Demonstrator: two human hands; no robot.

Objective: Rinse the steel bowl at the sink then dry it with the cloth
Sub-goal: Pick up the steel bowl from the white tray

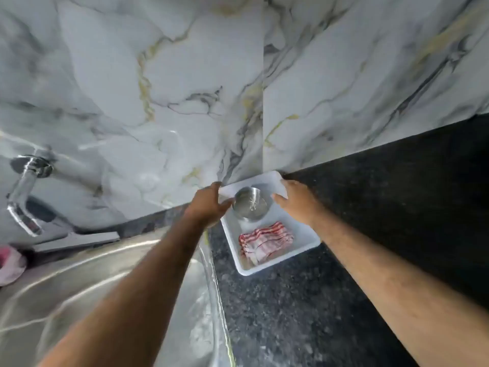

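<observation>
Left hand (pixel 209 205): arm stretched forward over the sink (pixel 87 292), fingers curled at the steel bowl (pixel 250 205) rim and the tray's near-left edge; firm grip on the bowl not clear.
Right hand (pixel 296 202): arm reaching forward, fingers loosely spread, resting on the far-right rim of the white tray (pixel 304 235), nothing clasped.
Steel bowl: between both hands, inside the tray, tilted.
Cloth (pixel 266 242): red-striped, folded, in the tray nearer than the hands.
Tray: on the dark bench (pixel 291 300), against the wall.
Hard to make out: fingertips blurred; tap (pixel 25 197) beyond the left arm; pink object (pixel 10 263) cut off.
</observation>
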